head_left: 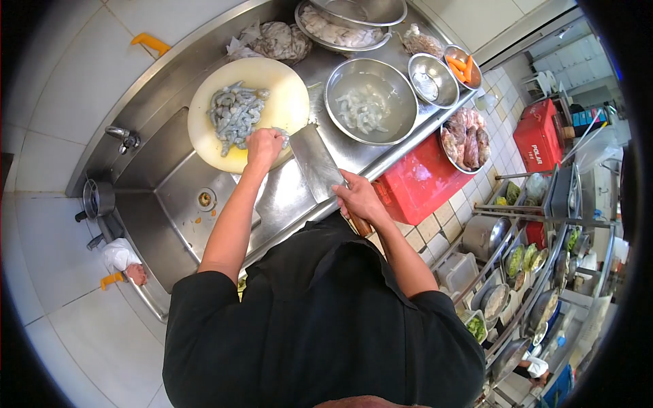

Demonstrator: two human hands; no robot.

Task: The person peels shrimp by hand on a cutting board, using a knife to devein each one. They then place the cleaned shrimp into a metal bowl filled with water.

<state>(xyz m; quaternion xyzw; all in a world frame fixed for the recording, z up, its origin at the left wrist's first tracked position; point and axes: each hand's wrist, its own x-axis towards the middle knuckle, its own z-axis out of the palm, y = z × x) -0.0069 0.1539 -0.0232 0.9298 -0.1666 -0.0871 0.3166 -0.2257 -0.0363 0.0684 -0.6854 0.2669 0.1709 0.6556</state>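
My right hand [360, 197] is wrapped around the wooden handle of a cleaver [314, 163]. The cleaver's wide blade lies flat, with its far end by the rim of a round, pale cutting board [294, 88]. On the board sits a pile of raw grey shrimp [236, 112]. At the pile's near right side, my left hand [264, 146] is closed with its fingertips pinching a shrimp [281, 136] close to the blade. To the right of the board, a steel bowl [333, 78] holds more shrimp [362, 112] in water.
A steel sink [146, 255] with a faucet [124, 138] is at left. Behind stand a plastic bag [279, 42] and stacked bowls [299, 24]. Right are a small bowl [445, 102], carrots [469, 68], a bowl of raw meat or seafood [471, 139] on a red cooler [418, 180], and shelving [486, 279].
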